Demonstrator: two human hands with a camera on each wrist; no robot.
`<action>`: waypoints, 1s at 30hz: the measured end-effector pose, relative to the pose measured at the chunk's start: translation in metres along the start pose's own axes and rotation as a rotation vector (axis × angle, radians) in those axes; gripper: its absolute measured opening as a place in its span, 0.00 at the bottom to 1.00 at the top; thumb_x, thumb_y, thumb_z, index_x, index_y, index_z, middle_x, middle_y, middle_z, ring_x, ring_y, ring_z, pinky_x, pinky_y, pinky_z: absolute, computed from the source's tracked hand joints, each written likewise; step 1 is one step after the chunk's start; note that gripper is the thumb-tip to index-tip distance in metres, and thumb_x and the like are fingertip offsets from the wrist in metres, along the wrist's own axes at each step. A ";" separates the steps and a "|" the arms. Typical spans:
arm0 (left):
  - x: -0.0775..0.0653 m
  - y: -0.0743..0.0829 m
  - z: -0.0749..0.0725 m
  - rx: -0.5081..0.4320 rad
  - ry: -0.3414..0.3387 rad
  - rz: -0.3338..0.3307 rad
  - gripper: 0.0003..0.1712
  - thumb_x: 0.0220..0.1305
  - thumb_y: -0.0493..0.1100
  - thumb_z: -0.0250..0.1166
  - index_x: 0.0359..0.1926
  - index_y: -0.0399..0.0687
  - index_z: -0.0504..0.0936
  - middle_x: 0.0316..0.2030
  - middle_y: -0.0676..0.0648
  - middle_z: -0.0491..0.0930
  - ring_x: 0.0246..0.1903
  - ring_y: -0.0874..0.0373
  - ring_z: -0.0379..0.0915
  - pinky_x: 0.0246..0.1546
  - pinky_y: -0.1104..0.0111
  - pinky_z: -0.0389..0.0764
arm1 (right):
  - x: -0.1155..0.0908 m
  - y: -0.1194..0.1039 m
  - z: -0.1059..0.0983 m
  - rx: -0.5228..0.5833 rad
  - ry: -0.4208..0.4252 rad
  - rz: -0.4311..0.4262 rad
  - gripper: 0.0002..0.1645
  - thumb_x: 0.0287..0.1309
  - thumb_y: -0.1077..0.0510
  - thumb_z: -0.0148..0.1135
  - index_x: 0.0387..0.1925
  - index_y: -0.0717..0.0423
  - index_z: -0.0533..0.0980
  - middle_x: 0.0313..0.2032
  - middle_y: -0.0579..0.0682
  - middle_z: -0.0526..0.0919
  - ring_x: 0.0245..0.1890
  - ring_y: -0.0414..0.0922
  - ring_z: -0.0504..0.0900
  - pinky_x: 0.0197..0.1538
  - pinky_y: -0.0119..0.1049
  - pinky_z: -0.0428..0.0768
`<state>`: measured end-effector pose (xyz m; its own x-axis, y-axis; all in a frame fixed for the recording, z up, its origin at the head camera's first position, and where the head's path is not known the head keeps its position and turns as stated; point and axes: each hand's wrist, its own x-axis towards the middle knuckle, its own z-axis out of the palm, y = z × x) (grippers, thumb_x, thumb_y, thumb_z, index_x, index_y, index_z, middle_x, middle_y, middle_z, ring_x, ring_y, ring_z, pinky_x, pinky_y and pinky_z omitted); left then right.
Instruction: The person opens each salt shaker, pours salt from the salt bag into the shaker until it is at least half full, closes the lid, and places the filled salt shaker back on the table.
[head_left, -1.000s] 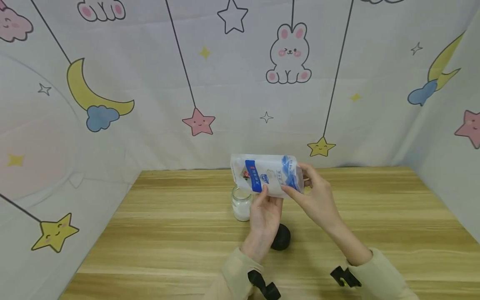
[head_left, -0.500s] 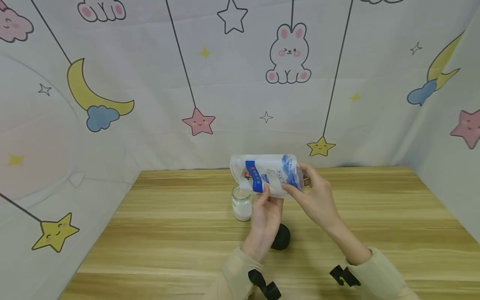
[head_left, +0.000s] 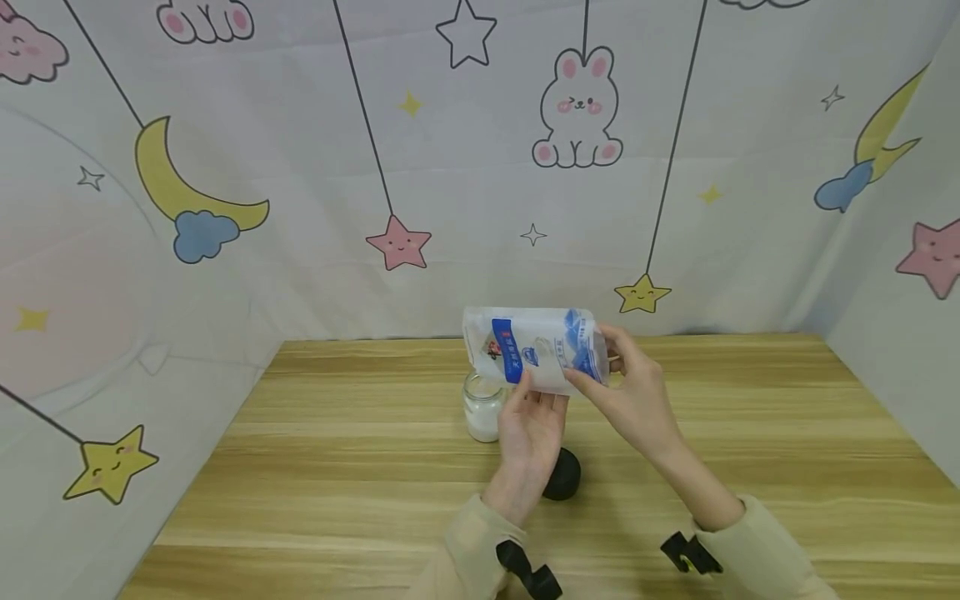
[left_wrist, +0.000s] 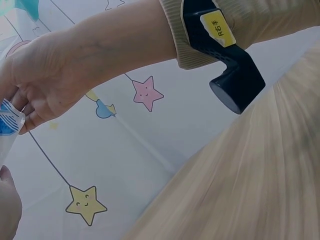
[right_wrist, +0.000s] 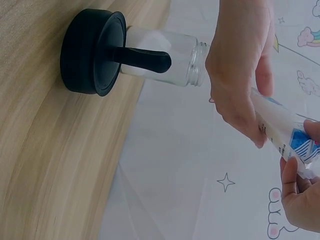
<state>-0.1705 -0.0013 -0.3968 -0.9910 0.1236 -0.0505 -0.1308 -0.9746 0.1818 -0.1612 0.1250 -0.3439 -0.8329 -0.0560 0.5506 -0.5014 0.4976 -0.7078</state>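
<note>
A white and blue printed pouch (head_left: 542,346) lies sideways in the air, its left end over a glass jar (head_left: 483,417). My left hand (head_left: 531,433) holds the pouch from below, thumb on its front near the lower edge. At the right end, my right hand (head_left: 637,400) grips the pouch's base between thumb and fingers. White contents show in the jar, whose mouth is uncovered and partly hidden by the pouch. Beside my left wrist sits a round black lid (head_left: 564,477); the right wrist view shows a black handle (right_wrist: 145,59) sticking out from it.
Everything stands on a wood-grain table (head_left: 337,483). Behind it and at both sides hangs a pale curtain (head_left: 480,183) printed with stars, moons and rabbits. Black devices (head_left: 528,571) are strapped to both wrists over beige sleeves (head_left: 757,550).
</note>
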 end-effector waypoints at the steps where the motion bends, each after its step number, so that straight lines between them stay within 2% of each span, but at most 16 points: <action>1: 0.000 0.000 0.000 0.000 0.006 -0.003 0.25 0.72 0.41 0.52 0.67 0.51 0.58 0.58 0.49 0.70 0.58 0.58 0.70 0.65 0.67 0.71 | 0.000 0.000 0.000 0.000 0.000 -0.001 0.32 0.52 0.60 0.71 0.59 0.57 0.71 0.39 0.54 0.84 0.37 0.43 0.77 0.40 0.30 0.77; 9: 0.001 0.000 -0.002 0.128 0.016 -0.008 0.22 0.72 0.45 0.53 0.65 0.56 0.62 0.54 0.55 0.75 0.55 0.63 0.70 0.59 0.67 0.72 | 0.000 0.002 0.000 0.007 0.000 0.000 0.33 0.52 0.60 0.71 0.60 0.56 0.71 0.40 0.54 0.83 0.37 0.44 0.78 0.40 0.30 0.77; 30: 0.001 -0.003 -0.004 0.164 -0.013 0.022 0.23 0.71 0.45 0.54 0.64 0.56 0.63 0.52 0.56 0.79 0.54 0.64 0.72 0.67 0.64 0.65 | 0.000 0.006 0.003 0.006 0.022 -0.061 0.31 0.51 0.64 0.71 0.58 0.59 0.71 0.41 0.53 0.85 0.35 0.32 0.77 0.40 0.21 0.77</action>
<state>-0.1711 0.0005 -0.4017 -0.9938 0.1059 -0.0327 -0.1107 -0.9338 0.3402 -0.1654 0.1252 -0.3497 -0.7957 -0.0670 0.6020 -0.5522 0.4885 -0.6756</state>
